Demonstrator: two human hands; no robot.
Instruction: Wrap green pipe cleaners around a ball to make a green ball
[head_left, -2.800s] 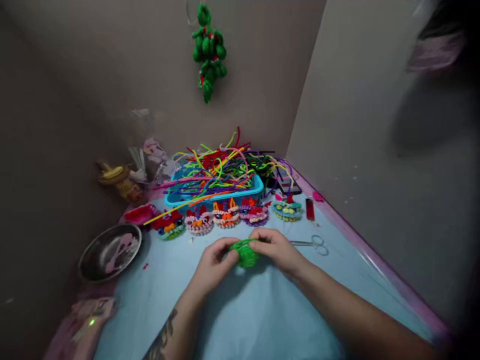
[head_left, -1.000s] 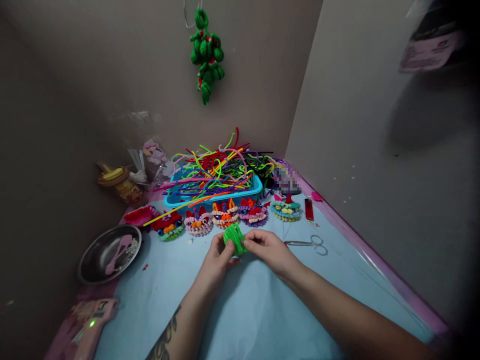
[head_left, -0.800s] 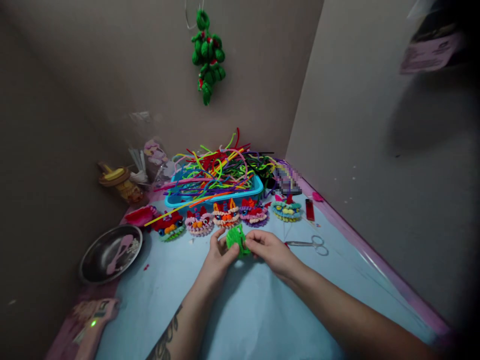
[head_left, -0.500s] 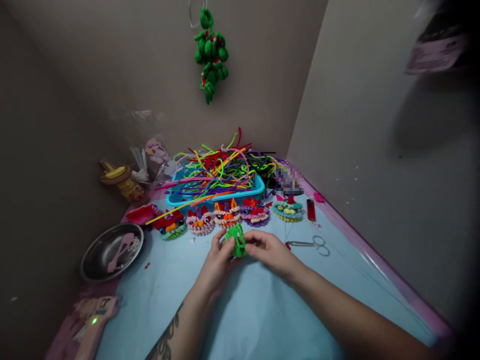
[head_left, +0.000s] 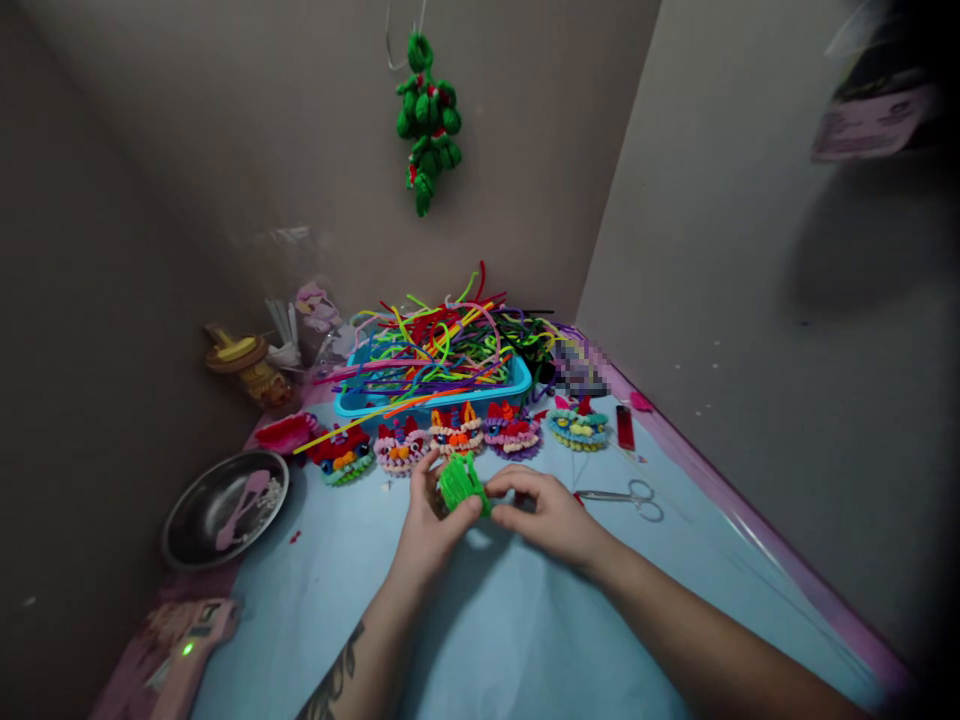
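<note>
A small bright green bundle of bent pipe cleaners (head_left: 461, 482) is held above the blue table cover. My left hand (head_left: 429, 520) grips it from the left, with the thumb along its lower front and the fingers behind. From the right, my right hand (head_left: 538, 510) closes thumb and forefinger at the bundle's edge; exactly what the tips pinch is partly hidden. Just beyond my hands stand several fuzzy pipe-cleaner animal heads, among them an orange one (head_left: 456, 432), a pink one (head_left: 401, 448) and a purple one (head_left: 513, 432).
Behind the heads is a blue tray (head_left: 345, 408) heaped with coloured pipe cleaners (head_left: 442, 345). Scissors (head_left: 622, 495) and a red lighter (head_left: 625, 428) lie to the right. At left are a metal bowl (head_left: 184, 525) and a pink glue gun (head_left: 191, 650).
The green bundle has turned and tilted in my left hand, whose thumb has shifted to its lower right. My right hand stays at its right edge. The view has moved slightly.
</note>
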